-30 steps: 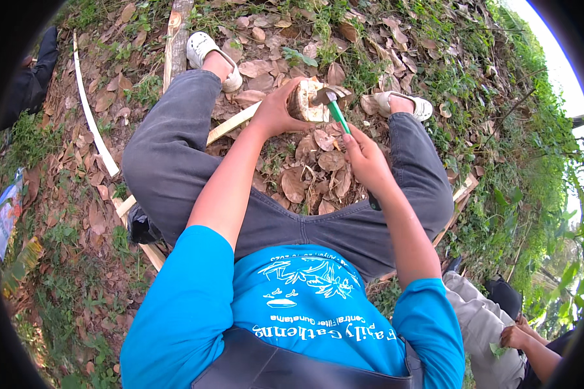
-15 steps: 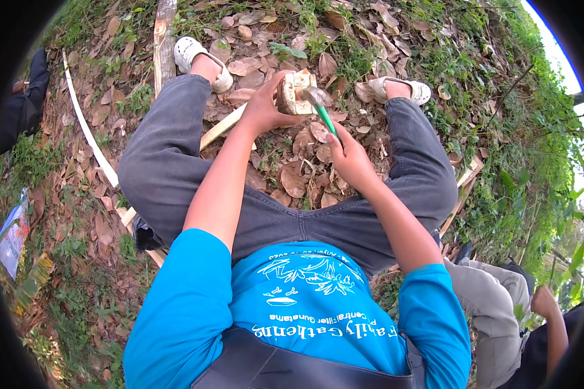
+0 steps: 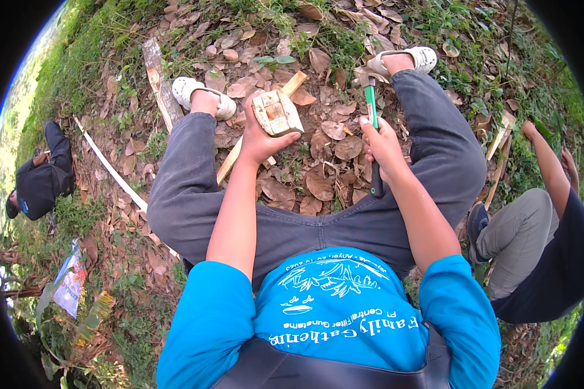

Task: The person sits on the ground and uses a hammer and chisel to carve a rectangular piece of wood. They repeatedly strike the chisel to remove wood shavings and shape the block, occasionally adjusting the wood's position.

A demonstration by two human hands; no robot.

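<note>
My left hand [image 3: 259,139] is closed around a chunky block of pale wood [image 3: 277,113], its cut face turned up with a squarish darker recess in the middle. A long wooden strip [image 3: 230,162] passes behind the block and shows on both sides of it; whether the two touch, I cannot tell. My right hand [image 3: 384,148] grips a hammer [image 3: 370,102] with a green handle and black end. The hammer's metal head points away from me beside my right shoe, apart from the block.
Dry leaves and grass cover the ground between my legs. A weathered plank [image 3: 159,84] lies beyond my left shoe, a thin pale strip [image 3: 110,166] further left. One person [image 3: 42,175] is at far left, another [image 3: 532,240] sits close at right near wooden pieces [image 3: 499,139].
The hammer has moved off the block, to the right, and its head now points away from me. The block has shifted slightly left and nearer, its face turned up more. My view has swung.
</note>
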